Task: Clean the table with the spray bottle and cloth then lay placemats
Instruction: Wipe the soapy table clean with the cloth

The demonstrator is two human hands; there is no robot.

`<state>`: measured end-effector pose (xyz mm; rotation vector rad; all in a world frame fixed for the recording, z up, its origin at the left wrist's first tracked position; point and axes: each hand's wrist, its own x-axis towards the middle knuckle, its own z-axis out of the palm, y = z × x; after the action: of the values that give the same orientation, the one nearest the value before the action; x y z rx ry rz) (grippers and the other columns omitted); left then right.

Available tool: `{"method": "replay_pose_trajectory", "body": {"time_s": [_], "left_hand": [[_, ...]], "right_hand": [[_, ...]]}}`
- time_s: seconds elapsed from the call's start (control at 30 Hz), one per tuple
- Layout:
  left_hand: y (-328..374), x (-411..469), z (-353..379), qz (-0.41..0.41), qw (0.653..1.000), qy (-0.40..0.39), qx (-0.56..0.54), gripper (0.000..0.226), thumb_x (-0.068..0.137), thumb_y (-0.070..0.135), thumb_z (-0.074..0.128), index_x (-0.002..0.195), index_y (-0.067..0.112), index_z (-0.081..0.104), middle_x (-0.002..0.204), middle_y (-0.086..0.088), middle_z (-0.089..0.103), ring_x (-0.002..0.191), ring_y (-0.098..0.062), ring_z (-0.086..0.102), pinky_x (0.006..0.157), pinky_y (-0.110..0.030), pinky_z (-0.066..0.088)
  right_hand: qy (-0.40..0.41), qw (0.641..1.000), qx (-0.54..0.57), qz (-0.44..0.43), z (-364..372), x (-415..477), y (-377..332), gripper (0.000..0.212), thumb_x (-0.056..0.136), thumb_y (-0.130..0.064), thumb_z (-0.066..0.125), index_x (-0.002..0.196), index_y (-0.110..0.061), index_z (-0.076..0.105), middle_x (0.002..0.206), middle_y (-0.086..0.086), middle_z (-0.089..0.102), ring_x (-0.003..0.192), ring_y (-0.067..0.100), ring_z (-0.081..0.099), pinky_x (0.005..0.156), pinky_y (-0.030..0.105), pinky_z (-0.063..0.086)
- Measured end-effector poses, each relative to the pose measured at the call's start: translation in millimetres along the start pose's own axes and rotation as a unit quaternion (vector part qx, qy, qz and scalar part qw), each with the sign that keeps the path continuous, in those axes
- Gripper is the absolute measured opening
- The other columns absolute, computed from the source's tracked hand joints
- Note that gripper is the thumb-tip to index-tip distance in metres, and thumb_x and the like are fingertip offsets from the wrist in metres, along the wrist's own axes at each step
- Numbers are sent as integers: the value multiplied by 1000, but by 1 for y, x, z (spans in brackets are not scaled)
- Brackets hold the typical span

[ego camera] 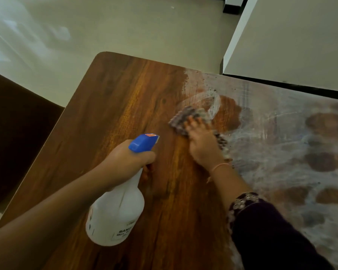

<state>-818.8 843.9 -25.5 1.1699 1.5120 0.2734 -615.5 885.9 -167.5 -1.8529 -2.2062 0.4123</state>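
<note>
A white spray bottle with a blue trigger head hangs above the brown wooden table; my left hand grips its neck, nozzle pointing toward the table's middle. My right hand presses flat on a purple-grey cloth lying on the tabletop, fingers spread over it. The cloth sits at the border between the dry wood on the left and a wet, whitish smeared area on the right. No placemats are in view.
The table's rounded far-left corner borders a pale tiled floor. A dark chair stands at the left edge. A white wall or cabinet with a black base rises beyond the far right edge.
</note>
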Motion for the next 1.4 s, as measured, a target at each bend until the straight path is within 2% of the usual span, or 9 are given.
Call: {"method": "replay_pose_trajectory", "body": {"time_s": [0.17,0.27,0.37,0.47,0.63,0.8,1.0,1.1,1.4], "left_hand": [[1,11,-9,-5,1000,-7,-3,19,82,6,55,67,10,43,59,-6,40,55,-19,40,59,-30,37],[3,17,-14,-3,1000,-13,7,14,81,8,56,70,8,46,69,-12,43,65,-25,40,66,-37,37],[5,24,-17,-1,1000,-2,19,20,81,7,57,65,10,45,61,-5,42,56,-16,39,59,-28,35],[10,31,-21,-5,1000,4,21,19,81,8,57,65,12,46,60,-3,42,55,-12,39,58,-25,34],[15,45,-25,28,999,1,37,21,79,9,57,61,11,47,47,7,46,46,-6,41,56,-25,35],[23,57,-29,30,999,-13,3,21,78,10,57,60,12,47,46,6,46,40,-5,45,54,-27,40],[39,75,-30,18,999,-26,4,19,79,14,57,63,11,49,40,9,48,34,-2,46,46,-21,40],[48,88,-27,22,999,-25,4,21,79,11,56,61,13,45,35,9,47,31,-1,44,40,-18,39],[80,122,-33,45,998,-49,-23,11,79,13,56,70,10,50,57,-4,53,38,-8,51,41,-19,45]], "right_hand": [[32,985,-24,167,-8,21,8,54,93,-11,36,147,-9,29,157,10,18,146,31,7,117,46,3],[0,998,-16,61,7,32,-35,62,86,-17,30,147,-11,29,158,9,14,146,30,3,117,44,-1],[-52,997,14,-58,22,42,-70,57,92,-14,35,148,-14,28,159,5,14,146,27,1,116,43,-6],[-65,993,4,-97,18,56,-55,56,92,-14,30,148,-16,28,158,3,18,146,25,7,116,41,-4],[18,995,-9,98,-11,63,26,54,93,-15,29,146,-10,29,157,9,18,146,27,7,118,43,0],[20,951,-30,308,-26,80,42,59,93,-11,36,149,-14,23,159,7,9,145,31,1,117,52,-2],[15,994,-38,101,2,99,-25,60,90,-11,38,149,-14,24,159,6,12,146,30,2,116,48,-4],[5,998,-34,56,5,100,-20,56,94,-13,32,149,-15,22,159,4,14,146,26,4,117,45,-3],[65,960,-23,272,-24,78,50,53,95,-12,35,147,-11,28,157,9,17,146,29,6,117,48,0]]}}
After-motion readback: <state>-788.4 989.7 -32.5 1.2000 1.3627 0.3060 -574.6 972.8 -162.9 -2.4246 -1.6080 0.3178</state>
